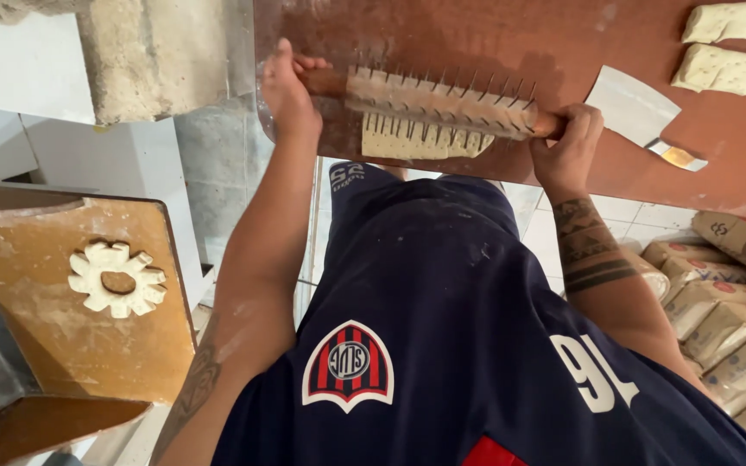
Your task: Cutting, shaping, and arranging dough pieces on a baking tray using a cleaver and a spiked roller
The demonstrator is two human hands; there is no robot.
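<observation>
Both handles of a spiked wooden roller are gripped firmly by the left hand and the right hand. It is pressed on a dough strip on the brown table.

spiked roller on dough (tabletop)

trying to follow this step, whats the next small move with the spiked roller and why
Probably roll the spiked roller on across the dough strip: the left hand and right hand grip its ends, and it sits on the strip's far edge, with dough still showing on the near side.
</observation>
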